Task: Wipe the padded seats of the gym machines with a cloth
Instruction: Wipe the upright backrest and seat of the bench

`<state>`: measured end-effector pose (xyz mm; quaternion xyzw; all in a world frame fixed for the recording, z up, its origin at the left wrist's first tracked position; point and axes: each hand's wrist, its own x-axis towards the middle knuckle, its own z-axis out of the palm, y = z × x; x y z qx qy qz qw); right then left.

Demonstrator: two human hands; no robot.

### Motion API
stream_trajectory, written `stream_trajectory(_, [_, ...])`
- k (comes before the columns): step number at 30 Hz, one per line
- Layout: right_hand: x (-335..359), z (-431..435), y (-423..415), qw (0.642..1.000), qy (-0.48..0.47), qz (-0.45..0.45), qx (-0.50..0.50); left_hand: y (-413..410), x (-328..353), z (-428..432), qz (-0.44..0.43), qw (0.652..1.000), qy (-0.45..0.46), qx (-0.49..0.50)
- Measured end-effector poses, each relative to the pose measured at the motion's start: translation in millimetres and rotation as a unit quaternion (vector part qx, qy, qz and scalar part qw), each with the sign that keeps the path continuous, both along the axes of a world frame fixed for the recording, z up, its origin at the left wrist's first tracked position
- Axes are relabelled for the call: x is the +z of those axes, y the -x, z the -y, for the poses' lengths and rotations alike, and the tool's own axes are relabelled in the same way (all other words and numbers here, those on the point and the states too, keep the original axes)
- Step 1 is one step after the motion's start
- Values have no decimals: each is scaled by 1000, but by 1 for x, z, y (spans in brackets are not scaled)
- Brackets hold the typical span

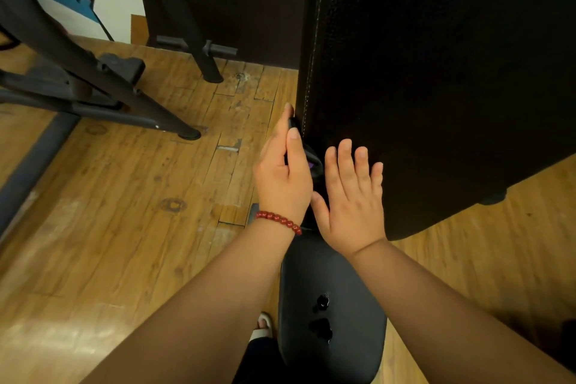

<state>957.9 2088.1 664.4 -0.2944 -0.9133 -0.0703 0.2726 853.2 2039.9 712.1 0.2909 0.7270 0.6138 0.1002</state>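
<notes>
Slippage is the main risk judged from here: the tall back pad stands steeply tilted, and if it is pushed hard while being wiped it could shift on its hinge or adjuster, and fingers could be caught at the narrow gap where its lower left corner meets the seat pad. A second risk is that patches are missed, since the black upholstery hides where it has been covered.

By the left hand, marked by a red bead bracelet, a dark item is pinched against the left edge of the back pad, near its lower corner, with thumb and fingers curled round it. Whether this item is the cloth or a strap of the machine cannot be told; a small purple patch is seen on it. No other cloth is seen.

The right hand is laid flat on the lower left part of the back pad, fingers straight and slightly spread, with nothing held.

The seat pad lies below both wrists, at the bottom of the view, with a black knob seen against it. A wooden floor is seen around it, and another machine frame stands well apart to the left.
</notes>
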Motion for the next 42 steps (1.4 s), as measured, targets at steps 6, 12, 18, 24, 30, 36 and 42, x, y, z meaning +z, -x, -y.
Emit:
stream_trajectory(6, [-5, -6, 1, 999, -32, -6, 9, 3, -25, -1, 20, 998, 55, 4])
stream_trajectory(12, [-9, -13, -4, 998, -66, -7, 24, -3, -13, 2, 26, 1000, 1, 11])
stream_trajectory(18, [-11, -14, -4, 996, -85, -8, 26, -3, -34, 3, -24, 998, 49, -13])
stream_trajectory(24, [-14, -14, -2, 995, -95, 1, 17, -9, -42, 8, 61, 996, 59, -9])
stream_trajectory(30, [-15, -13, -2, 996, -81, -7, 22, -12, -29, 3, 8, 1000, 12, -1])
stream_trajectory(36, [-14, -7, -2, 998, -51, -13, 22, -6, -72, 15, 27, 995, 84, -40])
stream_trajectory(42, [-18, -1, -3, 999, -28, -22, 30, -6, -51, 8, 30, 999, 32, -6])
